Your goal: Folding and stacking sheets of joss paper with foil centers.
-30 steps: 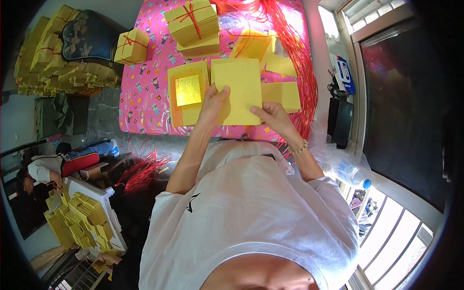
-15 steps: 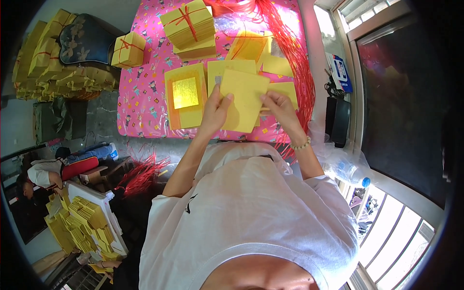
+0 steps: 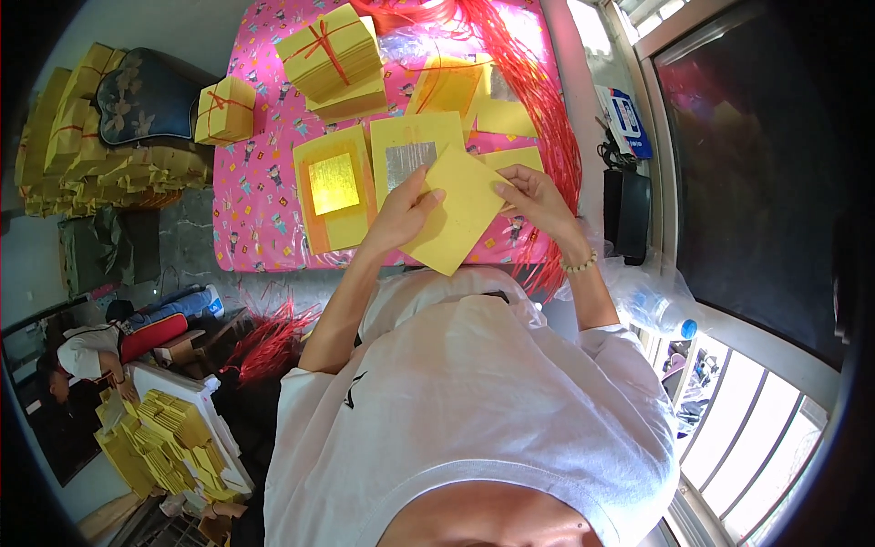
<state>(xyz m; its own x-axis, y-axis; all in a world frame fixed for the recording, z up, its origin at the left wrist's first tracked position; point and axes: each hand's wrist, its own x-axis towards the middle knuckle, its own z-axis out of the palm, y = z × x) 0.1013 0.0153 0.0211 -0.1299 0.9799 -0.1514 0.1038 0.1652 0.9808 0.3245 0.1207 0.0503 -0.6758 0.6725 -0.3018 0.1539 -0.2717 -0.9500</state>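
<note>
Pinching yellow paper (image 3: 458, 211), the left grip (image 3: 404, 211) and right grip (image 3: 540, 198) are handling it, a tied stack (image 3: 330, 56) seemingly finished, silver-patched paper (image 3: 406, 161) unbound.

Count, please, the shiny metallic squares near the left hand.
2: a gold square left of the left hand and a silver square beyond it, partly covered. More may hide beneath the held yellow paper.

Table: covered by a pink patterned cloth (image 3: 248, 196).
Left edge: a small yellow bundle (image 3: 225, 125) is placed, tied in red.
Far side: a lower yellow stack (image 3: 357, 103) is topped by a red-tied stack (image 3: 321, 59).
Front: gold-squared paper (image 3: 335, 184) and silver-squared paper (image 3: 412, 162) are laid side by side.
Right side: long red strands (image 3: 558, 150) are draped.
</note>
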